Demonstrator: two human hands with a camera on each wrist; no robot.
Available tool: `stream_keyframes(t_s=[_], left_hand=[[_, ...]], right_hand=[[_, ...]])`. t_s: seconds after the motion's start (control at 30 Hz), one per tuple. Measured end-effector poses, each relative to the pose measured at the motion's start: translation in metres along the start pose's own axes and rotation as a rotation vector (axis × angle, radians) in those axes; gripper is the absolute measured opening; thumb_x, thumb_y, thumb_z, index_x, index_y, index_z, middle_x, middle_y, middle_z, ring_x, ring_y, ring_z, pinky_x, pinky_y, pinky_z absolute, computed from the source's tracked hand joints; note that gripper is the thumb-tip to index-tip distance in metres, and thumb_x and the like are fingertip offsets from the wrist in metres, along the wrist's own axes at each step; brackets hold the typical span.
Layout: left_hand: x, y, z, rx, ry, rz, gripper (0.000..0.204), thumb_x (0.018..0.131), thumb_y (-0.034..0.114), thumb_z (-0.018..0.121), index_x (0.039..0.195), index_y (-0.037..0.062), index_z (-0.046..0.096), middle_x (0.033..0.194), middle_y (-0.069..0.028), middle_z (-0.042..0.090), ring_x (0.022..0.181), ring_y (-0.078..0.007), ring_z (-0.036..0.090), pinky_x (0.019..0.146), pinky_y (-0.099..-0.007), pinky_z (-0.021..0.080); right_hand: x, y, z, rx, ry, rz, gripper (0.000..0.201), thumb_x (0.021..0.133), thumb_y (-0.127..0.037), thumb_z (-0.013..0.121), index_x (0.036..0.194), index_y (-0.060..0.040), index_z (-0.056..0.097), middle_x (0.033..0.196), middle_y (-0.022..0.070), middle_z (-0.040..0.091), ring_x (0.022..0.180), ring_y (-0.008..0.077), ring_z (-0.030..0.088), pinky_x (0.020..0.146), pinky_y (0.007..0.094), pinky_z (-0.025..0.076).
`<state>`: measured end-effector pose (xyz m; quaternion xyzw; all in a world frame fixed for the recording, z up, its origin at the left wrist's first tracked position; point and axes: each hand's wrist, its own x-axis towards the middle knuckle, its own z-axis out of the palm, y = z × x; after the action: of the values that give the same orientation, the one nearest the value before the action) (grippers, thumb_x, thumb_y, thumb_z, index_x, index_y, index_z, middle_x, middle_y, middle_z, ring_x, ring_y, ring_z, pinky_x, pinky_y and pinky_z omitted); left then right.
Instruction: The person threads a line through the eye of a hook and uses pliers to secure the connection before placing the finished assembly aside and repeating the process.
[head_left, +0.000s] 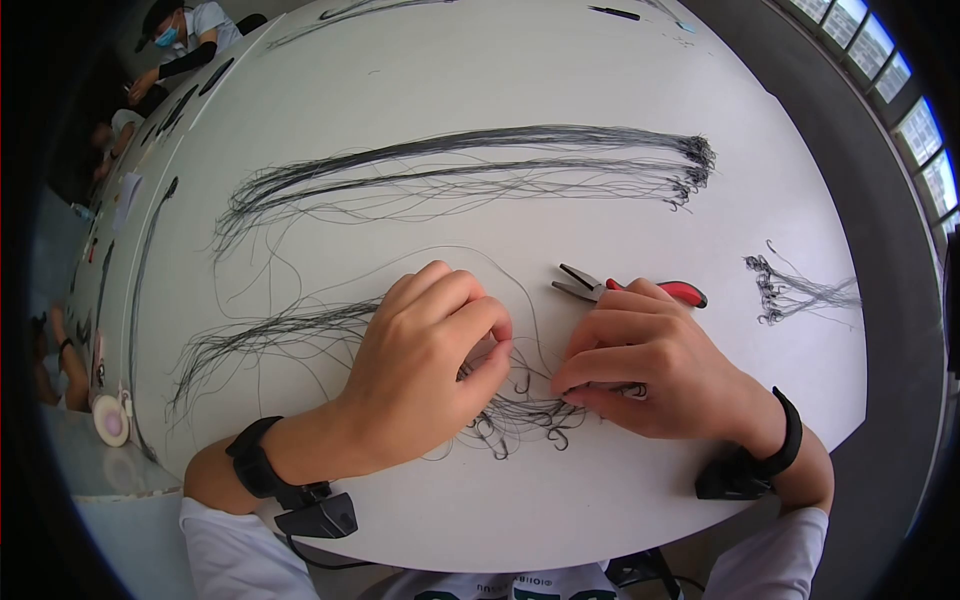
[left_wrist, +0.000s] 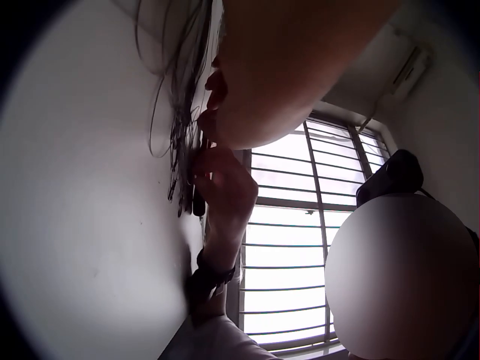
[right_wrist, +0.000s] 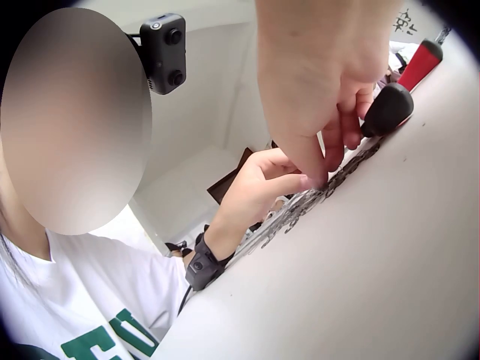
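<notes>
Both hands work over a bundle of thin dark wires with hooked ends (head_left: 520,412) near the table's front edge. The left hand (head_left: 425,350) pinches at the bundle with thumb and forefinger; the fingertips' exact hold is partly hidden. To its right, the right hand (head_left: 655,365) has thumb and forefinger together on a thin strand at the bundle's right end. In the right wrist view, the right hand (right_wrist: 322,97) reaches down to the hooked ends (right_wrist: 300,206), close to the left hand (right_wrist: 259,187). Red-handled pliers (head_left: 688,293) lie just behind the right hand.
A long wire bundle (head_left: 450,145) lies across the table (head_left: 560,510) behind the hands. A smaller hooked bundle (head_left: 785,290) is at the right. A black tool (head_left: 614,13) lies at the far edge. A roll of tape (head_left: 111,420) and other people are at the left.
</notes>
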<state>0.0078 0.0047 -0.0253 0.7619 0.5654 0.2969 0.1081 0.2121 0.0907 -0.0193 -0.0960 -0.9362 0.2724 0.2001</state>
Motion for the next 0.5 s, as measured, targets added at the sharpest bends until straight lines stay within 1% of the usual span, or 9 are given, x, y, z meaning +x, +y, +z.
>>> stream_keyframes(t_s=[0.07, 0.13, 0.17, 0.23, 0.3, 0.33, 0.37, 0.43, 0.5], left_hand=[[-0.001, 0.000, -0.001, 0.025, 0.006, -0.017, 0.011, 0.069, -0.002, 0.064, 0.078, 0.0038, 0.060, 0.075, -0.0045, 0.053, 0.075, -0.0199, 0.052, 0.069, -0.0312, 0.042], [-0.001, 0.000, -0.002, 0.048, 0.012, -0.035, 0.012, 0.070, -0.003, 0.062, 0.080, 0.0038, 0.060, 0.075, -0.0046, 0.053, 0.076, -0.0200, 0.052, 0.070, -0.0312, 0.041], [0.000, 0.000, -0.002, 0.072, 0.020, -0.050, 0.013, 0.071, -0.003, 0.062, 0.082, 0.0037, 0.060, 0.077, -0.0052, 0.053, 0.077, -0.0206, 0.052, 0.071, -0.0316, 0.041], [0.000, 0.000, -0.002, 0.096, 0.029, -0.063, 0.015, 0.071, -0.003, 0.062, 0.084, 0.0036, 0.060, 0.078, -0.0057, 0.053, 0.078, -0.0211, 0.052, 0.071, -0.0320, 0.042], [0.002, 0.001, -0.001, 0.003, 0.033, -0.028, 0.018, 0.072, -0.002, 0.062, 0.089, 0.0033, 0.060, 0.085, -0.0072, 0.054, 0.082, -0.0226, 0.052, 0.073, -0.0324, 0.042], [0.002, 0.002, 0.000, 0.003, 0.034, -0.029, 0.018, 0.072, -0.002, 0.062, 0.089, 0.0033, 0.060, 0.085, -0.0072, 0.054, 0.082, -0.0226, 0.052, 0.073, -0.0324, 0.042], [0.002, 0.003, 0.000, -0.044, 0.014, 0.010, 0.020, 0.072, -0.001, 0.063, 0.091, 0.0032, 0.061, 0.088, -0.0079, 0.054, 0.084, -0.0231, 0.051, 0.074, -0.0324, 0.043], [0.002, 0.004, 0.003, -0.129, -0.021, 0.059, 0.023, 0.072, 0.001, 0.067, 0.095, 0.0029, 0.062, 0.093, -0.0084, 0.053, 0.088, -0.0236, 0.051, 0.074, -0.0318, 0.044], [0.001, 0.005, 0.004, -0.149, -0.027, 0.064, 0.023, 0.071, 0.002, 0.068, 0.094, 0.0028, 0.063, 0.093, -0.0084, 0.053, 0.087, -0.0234, 0.051, 0.074, -0.0319, 0.044]], right_hand=[[0.000, 0.001, -0.001, 0.031, -0.002, -0.021, 0.013, 0.066, -0.001, 0.070, 0.075, -0.0075, 0.062, 0.074, 0.0017, 0.057, 0.070, 0.0196, 0.051, 0.062, 0.0313, 0.040], [0.001, 0.003, -0.002, 0.013, 0.147, 0.095, 0.014, 0.066, 0.001, 0.069, 0.074, -0.0072, 0.063, 0.076, 0.0022, 0.058, 0.071, 0.0195, 0.051, 0.062, 0.0306, 0.042], [0.001, 0.003, -0.004, 0.014, 0.146, 0.096, 0.014, 0.066, 0.001, 0.069, 0.074, -0.0072, 0.063, 0.076, 0.0022, 0.058, 0.071, 0.0195, 0.051, 0.062, 0.0306, 0.042], [0.001, 0.001, -0.010, -0.149, 0.159, 0.141, 0.015, 0.064, 0.003, 0.069, 0.073, -0.0070, 0.062, 0.076, 0.0030, 0.058, 0.071, 0.0196, 0.051, 0.062, 0.0302, 0.044], [-0.001, 0.002, -0.013, -0.182, 0.121, 0.122, 0.015, 0.064, 0.002, 0.071, 0.074, -0.0079, 0.064, 0.078, 0.0029, 0.059, 0.072, 0.0195, 0.052, 0.062, 0.0301, 0.045], [-0.001, 0.003, -0.014, -0.215, 0.084, 0.103, 0.016, 0.064, 0.001, 0.072, 0.076, -0.0089, 0.066, 0.080, 0.0029, 0.060, 0.073, 0.0194, 0.052, 0.062, 0.0299, 0.045], [-0.001, 0.003, -0.014, -0.215, 0.083, 0.103, 0.016, 0.064, 0.001, 0.072, 0.076, -0.0089, 0.066, 0.080, 0.0029, 0.060, 0.073, 0.0194, 0.052, 0.062, 0.0299, 0.045], [-0.001, 0.003, -0.013, -0.211, 0.080, 0.099, 0.016, 0.063, 0.002, 0.070, 0.073, -0.0071, 0.062, 0.078, 0.0025, 0.057, 0.072, 0.0189, 0.052, 0.063, 0.0295, 0.044], [-0.001, 0.003, -0.014, -0.196, 0.061, 0.072, 0.015, 0.063, 0.001, 0.070, 0.073, -0.0072, 0.062, 0.077, 0.0020, 0.056, 0.073, 0.0186, 0.052, 0.063, 0.0297, 0.043]])
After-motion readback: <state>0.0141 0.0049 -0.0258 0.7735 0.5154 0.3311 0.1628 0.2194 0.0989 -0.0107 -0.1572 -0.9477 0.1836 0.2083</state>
